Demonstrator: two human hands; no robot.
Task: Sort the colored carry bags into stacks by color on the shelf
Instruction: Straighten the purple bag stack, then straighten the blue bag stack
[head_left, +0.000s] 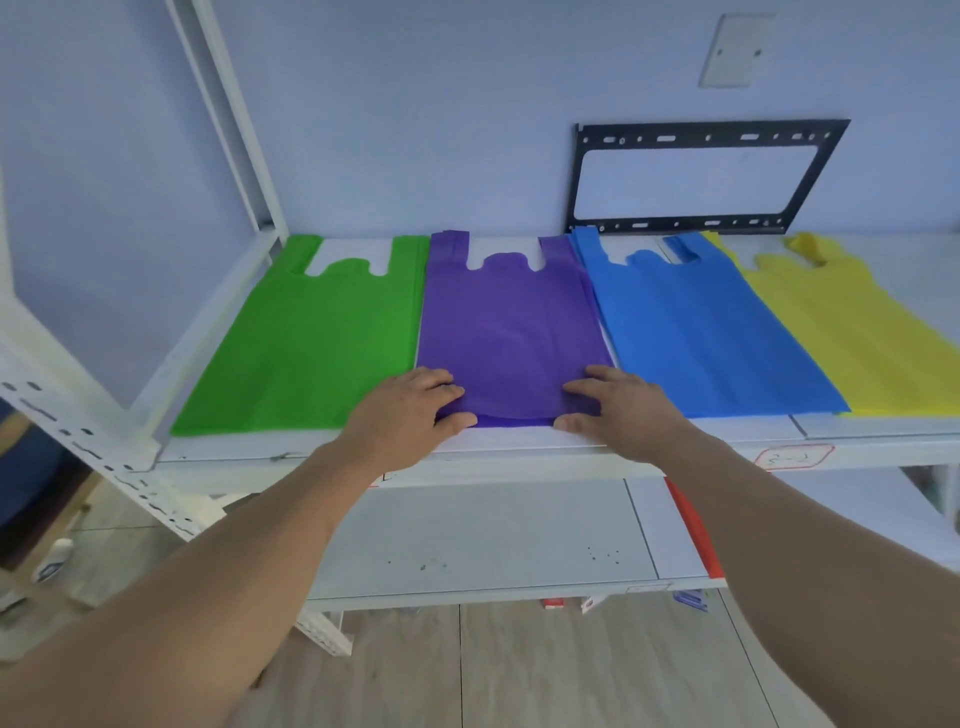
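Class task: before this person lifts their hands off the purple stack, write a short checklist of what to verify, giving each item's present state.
1. Both hands on the purple stack: ok, left hand and right hand lie flat at its front edge.
2. Purple front edge flat: not ok, it bows between the hands.
3. Green stack, blue stack, yellow stack single-coloured: ok.
4. Stacks fully on the shelf: ok.
5. Bags still unsorted: cannot tell.
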